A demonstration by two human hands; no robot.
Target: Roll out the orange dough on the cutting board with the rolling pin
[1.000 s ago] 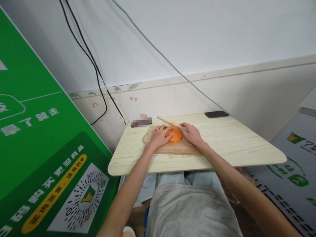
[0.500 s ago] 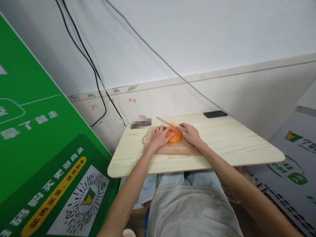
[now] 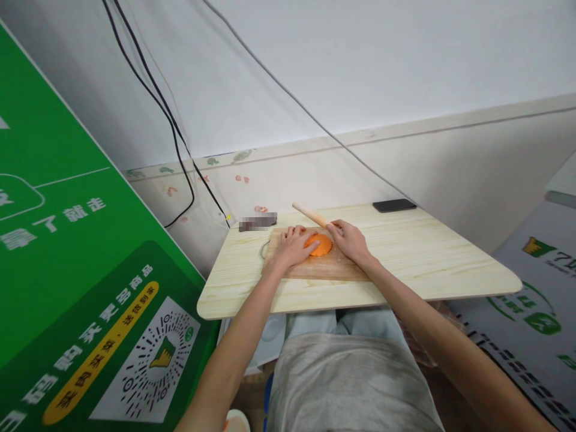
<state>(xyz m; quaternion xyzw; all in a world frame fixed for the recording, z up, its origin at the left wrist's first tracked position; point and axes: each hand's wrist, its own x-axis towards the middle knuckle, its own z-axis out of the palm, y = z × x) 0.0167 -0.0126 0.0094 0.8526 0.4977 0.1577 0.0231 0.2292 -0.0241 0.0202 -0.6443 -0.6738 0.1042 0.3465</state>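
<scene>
A flat, round piece of orange dough (image 3: 321, 245) lies on a wooden cutting board (image 3: 315, 273). My left hand (image 3: 294, 247) rests at the dough's left side, fingers spread over the board and thumb on the dough's edge. In my right hand (image 3: 350, 240) is a slim wooden rolling pin (image 3: 310, 215), gripped near its right end. The pin slants up and away to the left, past the far edge of the dough. My right palm covers the near end of the pin.
The board lies on a pale wood-grain table (image 3: 432, 258). A black phone (image 3: 394, 206) lies at the back right. A dark, pixelated item (image 3: 257, 222) sits at the back left. Cables (image 3: 175, 126) hang along the wall, and a green panel (image 3: 90, 240) stands to the left.
The camera view has shifted slightly. Both hands, the dough and the rolling pin keep nearly the same places on the board; the pin tilts a little more steeply.
</scene>
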